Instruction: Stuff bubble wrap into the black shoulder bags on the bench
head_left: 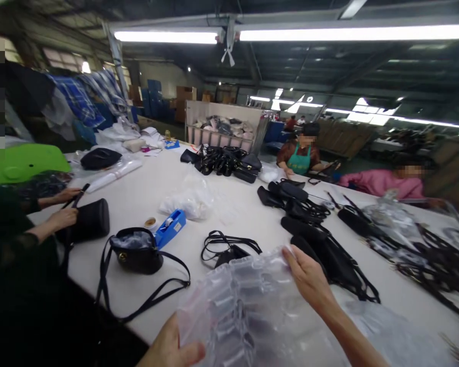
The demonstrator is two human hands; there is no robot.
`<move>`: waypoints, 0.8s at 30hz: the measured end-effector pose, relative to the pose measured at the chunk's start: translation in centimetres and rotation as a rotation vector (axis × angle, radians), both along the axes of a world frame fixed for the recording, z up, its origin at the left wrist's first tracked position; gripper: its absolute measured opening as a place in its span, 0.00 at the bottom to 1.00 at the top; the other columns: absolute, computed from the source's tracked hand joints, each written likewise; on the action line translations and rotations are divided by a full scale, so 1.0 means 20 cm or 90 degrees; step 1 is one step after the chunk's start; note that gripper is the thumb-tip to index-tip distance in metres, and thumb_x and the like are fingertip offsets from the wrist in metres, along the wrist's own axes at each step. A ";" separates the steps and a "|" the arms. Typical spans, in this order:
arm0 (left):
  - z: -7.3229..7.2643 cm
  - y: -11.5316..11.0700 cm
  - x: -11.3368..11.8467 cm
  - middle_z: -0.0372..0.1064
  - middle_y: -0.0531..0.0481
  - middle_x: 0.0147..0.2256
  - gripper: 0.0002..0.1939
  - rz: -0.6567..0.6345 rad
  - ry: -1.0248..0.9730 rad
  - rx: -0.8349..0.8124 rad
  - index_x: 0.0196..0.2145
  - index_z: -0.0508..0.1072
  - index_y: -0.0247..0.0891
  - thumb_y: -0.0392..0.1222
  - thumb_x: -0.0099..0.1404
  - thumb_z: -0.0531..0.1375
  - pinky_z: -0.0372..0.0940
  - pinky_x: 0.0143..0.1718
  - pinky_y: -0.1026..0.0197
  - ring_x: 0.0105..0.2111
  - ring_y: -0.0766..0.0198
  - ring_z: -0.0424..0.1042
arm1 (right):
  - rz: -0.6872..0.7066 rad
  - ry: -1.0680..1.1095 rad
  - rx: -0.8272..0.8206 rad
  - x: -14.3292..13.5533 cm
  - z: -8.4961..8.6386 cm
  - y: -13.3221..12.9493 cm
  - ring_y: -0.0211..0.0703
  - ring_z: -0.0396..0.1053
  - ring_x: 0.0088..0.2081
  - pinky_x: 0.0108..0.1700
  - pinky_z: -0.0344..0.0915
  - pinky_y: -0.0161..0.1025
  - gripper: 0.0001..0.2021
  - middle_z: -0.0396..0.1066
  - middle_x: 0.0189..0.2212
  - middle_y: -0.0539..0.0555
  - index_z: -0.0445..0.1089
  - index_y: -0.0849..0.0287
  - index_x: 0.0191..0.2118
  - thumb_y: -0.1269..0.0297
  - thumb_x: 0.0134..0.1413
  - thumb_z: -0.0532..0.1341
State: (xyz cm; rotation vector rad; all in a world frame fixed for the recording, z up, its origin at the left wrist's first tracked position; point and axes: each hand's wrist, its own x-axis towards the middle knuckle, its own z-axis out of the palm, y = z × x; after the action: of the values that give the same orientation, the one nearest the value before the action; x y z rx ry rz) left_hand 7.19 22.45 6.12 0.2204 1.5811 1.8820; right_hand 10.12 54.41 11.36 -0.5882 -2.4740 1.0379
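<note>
Both hands, left hand (172, 349) and right hand (308, 278), grasping air-cushion wrap (240, 306); no legible writing.

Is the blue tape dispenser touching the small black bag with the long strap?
Cannot tell. In the head view the blue tape dispenser lies right beside the small black bag, and their edges meet with no plain gap or contact.

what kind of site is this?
Most likely a factory packing floor for handbags. A long white table carries many black bags and straps, other people work around it, and the wearer's right hand and left hand hold inflated air-cushion wrap.
</note>
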 end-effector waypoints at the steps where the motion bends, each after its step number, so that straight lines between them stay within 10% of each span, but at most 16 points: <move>1: 0.02 0.04 -0.02 0.75 0.41 0.49 0.39 0.028 -0.003 -0.030 0.51 0.74 0.37 0.62 0.45 0.72 0.69 0.52 0.47 0.50 0.41 0.73 | 0.001 0.008 -0.032 0.01 0.01 0.01 0.42 0.58 0.25 0.31 0.55 0.39 0.27 0.58 0.20 0.46 0.60 0.54 0.24 0.33 0.54 0.51; 4: 0.13 0.13 -0.12 0.76 0.36 0.47 0.39 0.156 -0.047 -0.068 0.48 0.73 0.32 0.60 0.44 0.72 0.75 0.35 0.53 0.42 0.42 0.77 | 0.110 -0.001 -0.245 0.02 0.08 0.06 0.45 0.69 0.34 0.37 0.65 0.40 0.30 0.72 0.33 0.51 0.69 0.57 0.47 0.34 0.53 0.57; 6: 0.23 0.19 -0.20 0.75 0.35 0.49 0.40 0.236 -0.048 -0.041 0.48 0.72 0.32 0.58 0.42 0.73 0.74 0.29 0.57 0.40 0.44 0.78 | 0.231 -0.021 -0.341 0.02 0.10 0.12 0.52 0.71 0.49 0.50 0.68 0.45 0.44 0.72 0.50 0.58 0.55 0.56 0.65 0.37 0.48 0.65; 8: 0.32 0.26 -0.26 0.74 0.36 0.50 0.40 0.283 -0.007 -0.005 0.49 0.71 0.33 0.56 0.42 0.74 0.74 0.30 0.58 0.40 0.46 0.79 | 0.334 -0.056 -0.359 0.02 0.10 0.18 0.56 0.65 0.59 0.60 0.63 0.51 0.50 0.65 0.60 0.60 0.52 0.56 0.67 0.43 0.43 0.72; 12: 0.38 0.43 -0.25 0.72 0.37 0.53 0.39 0.291 0.062 0.011 0.53 0.69 0.35 0.56 0.48 0.73 0.76 0.34 0.57 0.43 0.46 0.78 | 0.345 -0.078 -0.422 0.04 0.02 0.29 0.57 0.67 0.58 0.63 0.61 0.57 0.31 0.70 0.56 0.59 0.69 0.56 0.57 0.47 0.50 0.69; 16: 0.32 0.65 -0.14 0.65 0.40 0.60 0.39 0.160 0.096 -0.050 0.62 0.60 0.40 0.56 0.58 0.66 0.72 0.52 0.48 0.56 0.44 0.69 | 0.304 0.005 -0.295 0.03 0.01 0.29 0.56 0.67 0.58 0.64 0.59 0.58 0.25 0.71 0.56 0.60 0.70 0.56 0.57 0.46 0.60 0.61; 20: 0.28 0.82 -0.05 0.53 0.42 0.67 0.43 -0.047 0.084 0.011 0.69 0.46 0.43 0.49 0.63 0.62 0.55 0.66 0.45 0.65 0.46 0.55 | 0.473 0.054 -0.106 0.03 0.02 0.18 0.56 0.49 0.68 0.68 0.51 0.56 0.47 0.52 0.68 0.61 0.45 0.57 0.70 0.46 0.53 0.67; 24: 0.31 0.89 -0.05 0.49 0.43 0.68 0.46 -0.158 0.018 0.105 0.70 0.38 0.44 0.44 0.63 0.60 0.50 0.67 0.45 0.67 0.47 0.51 | 0.319 0.098 0.008 0.07 -0.09 0.08 0.58 0.47 0.68 0.67 0.55 0.59 0.45 0.48 0.68 0.64 0.43 0.62 0.70 0.52 0.55 0.65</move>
State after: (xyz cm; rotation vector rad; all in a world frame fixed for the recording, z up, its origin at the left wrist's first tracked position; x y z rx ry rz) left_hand 6.20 40.27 12.36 0.4933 1.3491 1.8194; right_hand 11.56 55.96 9.49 0.1287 -2.5412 1.1866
